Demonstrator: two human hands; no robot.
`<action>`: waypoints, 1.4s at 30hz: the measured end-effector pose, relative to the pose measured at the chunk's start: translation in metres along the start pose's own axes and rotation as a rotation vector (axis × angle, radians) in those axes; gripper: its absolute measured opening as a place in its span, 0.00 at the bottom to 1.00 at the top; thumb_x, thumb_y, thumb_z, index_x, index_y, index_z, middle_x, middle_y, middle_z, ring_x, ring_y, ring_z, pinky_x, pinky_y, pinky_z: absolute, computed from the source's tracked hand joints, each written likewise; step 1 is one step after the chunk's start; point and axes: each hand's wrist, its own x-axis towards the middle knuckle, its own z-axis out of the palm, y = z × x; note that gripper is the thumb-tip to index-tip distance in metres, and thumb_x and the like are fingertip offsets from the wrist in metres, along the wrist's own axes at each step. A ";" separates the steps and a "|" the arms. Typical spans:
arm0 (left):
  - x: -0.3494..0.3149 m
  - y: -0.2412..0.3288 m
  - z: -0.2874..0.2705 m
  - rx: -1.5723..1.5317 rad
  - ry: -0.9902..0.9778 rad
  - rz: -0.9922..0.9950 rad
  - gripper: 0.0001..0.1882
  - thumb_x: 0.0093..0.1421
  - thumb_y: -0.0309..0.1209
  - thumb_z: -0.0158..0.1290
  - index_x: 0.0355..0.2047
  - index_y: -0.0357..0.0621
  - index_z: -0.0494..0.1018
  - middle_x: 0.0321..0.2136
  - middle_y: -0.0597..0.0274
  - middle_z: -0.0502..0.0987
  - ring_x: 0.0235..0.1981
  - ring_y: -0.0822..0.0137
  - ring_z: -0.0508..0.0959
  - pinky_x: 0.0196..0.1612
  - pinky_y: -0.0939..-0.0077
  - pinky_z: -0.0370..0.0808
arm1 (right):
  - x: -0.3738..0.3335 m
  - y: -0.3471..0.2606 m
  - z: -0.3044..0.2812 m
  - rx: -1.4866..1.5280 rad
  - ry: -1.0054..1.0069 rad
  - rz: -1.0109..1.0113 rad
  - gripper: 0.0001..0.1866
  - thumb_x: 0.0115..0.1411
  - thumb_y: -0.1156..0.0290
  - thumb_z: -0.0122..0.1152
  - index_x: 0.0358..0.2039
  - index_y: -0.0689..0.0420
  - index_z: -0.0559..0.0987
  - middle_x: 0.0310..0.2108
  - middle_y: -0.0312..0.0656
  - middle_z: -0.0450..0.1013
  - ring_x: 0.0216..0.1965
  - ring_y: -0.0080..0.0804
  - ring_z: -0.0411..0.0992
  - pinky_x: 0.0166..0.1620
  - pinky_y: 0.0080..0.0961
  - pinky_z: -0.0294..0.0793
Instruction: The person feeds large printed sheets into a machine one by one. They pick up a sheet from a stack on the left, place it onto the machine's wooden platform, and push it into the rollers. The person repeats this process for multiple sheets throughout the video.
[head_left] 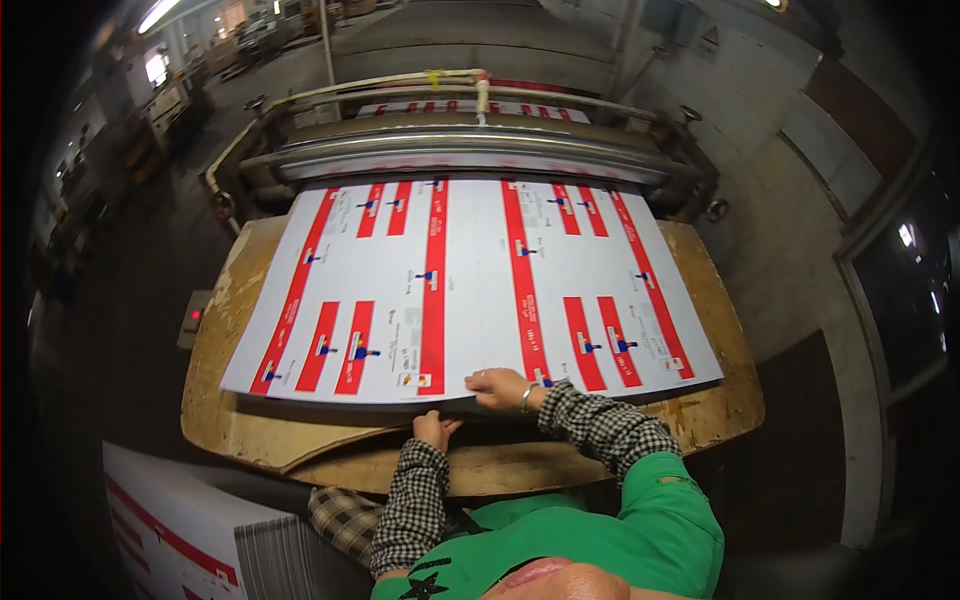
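A large white printed sheet (478, 290) with red bands and small blue figures lies on a worn wooden table (235, 410). Its far edge runs in under a long metal roller (470, 150). My right hand (500, 389), with a bracelet at the wrist, is closed on the sheet's near edge, right of the middle. Just below that edge and a little to the left is my left hand (432, 430). Its fingertips go under the sheet, so their grip is hidden. Both forearms wear black-and-white checked sleeves.
A tall stack of similar printed sheets (175, 520) stands at the lower left. Pale pipes (390, 85) and hand knobs (717, 209) frame the roller. More printed material shows beyond it. A wall (790, 190) rises at the right. A small box with a red light (194, 315) sits left of the table.
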 end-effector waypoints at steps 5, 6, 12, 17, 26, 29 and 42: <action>-0.003 0.000 0.003 0.035 -0.111 0.015 0.21 0.60 0.27 0.35 0.51 0.24 0.53 0.46 0.38 0.66 0.49 0.42 0.69 0.49 0.49 0.71 | 0.016 -0.004 -0.014 -0.090 -0.263 0.171 0.10 0.48 0.67 0.52 0.28 0.59 0.74 0.35 0.50 0.72 0.36 0.49 0.70 0.40 0.39 0.70; -0.005 -0.002 0.001 0.036 -0.162 0.032 0.21 0.62 0.28 0.37 0.51 0.24 0.53 0.45 0.39 0.67 0.49 0.43 0.70 0.49 0.50 0.72 | 0.025 0.005 -0.015 -0.107 -0.274 0.196 0.10 0.48 0.66 0.52 0.28 0.58 0.74 0.35 0.49 0.72 0.36 0.48 0.70 0.41 0.38 0.70; 0.003 -0.004 0.003 0.036 -0.153 0.017 0.20 0.65 0.33 0.40 0.50 0.29 0.58 0.45 0.44 0.70 0.45 0.50 0.74 0.47 0.57 0.74 | 0.073 0.049 -0.008 -0.336 -0.079 0.282 0.30 0.46 0.50 0.61 0.42 0.63 0.74 0.43 0.52 0.70 0.49 0.48 0.64 0.52 0.38 0.65; 0.001 -0.004 -0.008 -0.036 -0.110 0.060 0.16 0.61 0.26 0.44 0.49 0.31 0.61 0.41 0.46 0.73 0.40 0.52 0.77 0.39 0.59 0.79 | 0.028 -0.017 0.008 -0.450 -0.477 0.203 0.61 0.33 0.45 0.71 0.63 0.57 0.48 0.63 0.61 0.40 0.64 0.58 0.38 0.62 0.47 0.48; 0.010 -0.009 -0.023 0.172 0.176 0.002 0.13 0.56 0.24 0.41 0.37 0.23 0.65 0.29 0.48 0.69 0.23 0.59 0.73 0.40 0.60 0.77 | 0.041 -0.040 -0.061 -0.151 -0.121 0.063 0.12 0.49 0.69 0.50 0.34 0.57 0.76 0.33 0.50 0.73 0.33 0.47 0.73 0.35 0.36 0.72; 0.018 -0.011 -0.021 0.307 0.219 -0.102 0.15 0.56 0.24 0.38 0.39 0.21 0.63 0.31 0.45 0.69 0.25 0.56 0.73 0.41 0.55 0.76 | 0.022 -0.027 -0.047 -0.107 -0.063 0.008 0.13 0.50 0.68 0.51 0.35 0.57 0.77 0.35 0.48 0.74 0.34 0.45 0.73 0.37 0.34 0.73; 0.007 -0.006 -0.003 -0.033 -0.135 0.003 0.20 0.64 0.33 0.43 0.50 0.29 0.58 0.42 0.44 0.72 0.41 0.50 0.76 0.41 0.59 0.78 | 0.060 0.042 -0.014 -0.192 -0.111 0.167 0.21 0.49 0.63 0.57 0.43 0.60 0.75 0.43 0.48 0.72 0.48 0.45 0.68 0.52 0.32 0.67</action>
